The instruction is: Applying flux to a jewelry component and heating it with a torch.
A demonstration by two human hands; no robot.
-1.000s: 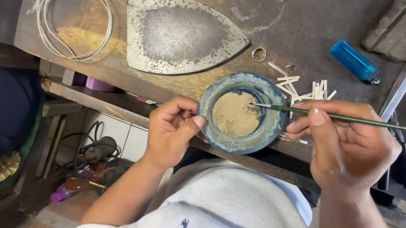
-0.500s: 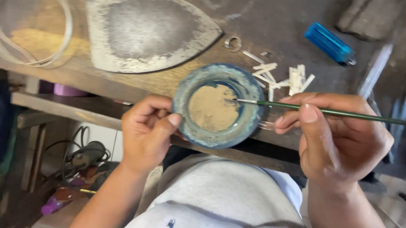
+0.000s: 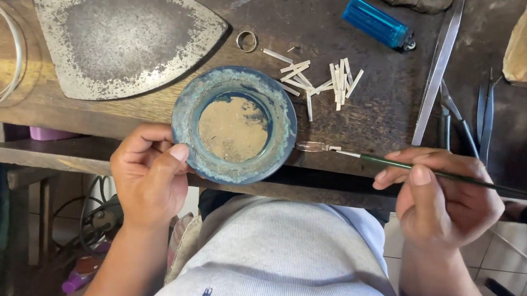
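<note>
Single head cam, looking steeply down over wearer's chest at near edge of the tabletop (image 3: 352, 120). Close range: left hand (image 3: 149, 180) and right hand (image 3: 445, 198) fill lower frame. Floor visible below edge. No second view.

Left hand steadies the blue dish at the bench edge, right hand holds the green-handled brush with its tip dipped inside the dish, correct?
Not quite: the head view shows the brush tip outside the dish, just off its right rim. The left hand does hold the dish, and the right hand the brush.

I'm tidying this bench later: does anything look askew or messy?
The small white strips lie scattered and crossed beside the blue dish, and the dish overhangs the bench edge, steadied by the left hand.
</note>
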